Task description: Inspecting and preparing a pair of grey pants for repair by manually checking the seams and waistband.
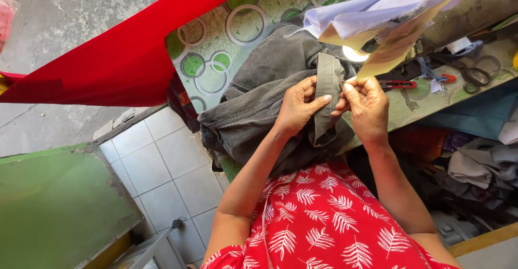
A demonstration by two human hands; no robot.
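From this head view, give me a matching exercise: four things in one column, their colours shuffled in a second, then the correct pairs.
Things:
1. Corduroy garment under both hands
2. Draped cloth at the upper left
3. Small thread snips on the table
4. Folded fabric at the top

Colours:
A. Pale lilac
B. Red handle
C. Dark grey
D. Solid red

Pairs: 1-C, 2-D, 3-B, 4-A

The person wears a red top (324, 220) printed all over with white fern-like leaves, its short sleeves ending near the shoulders. Both forearms are bare, and the hands show no rings or wristbands.
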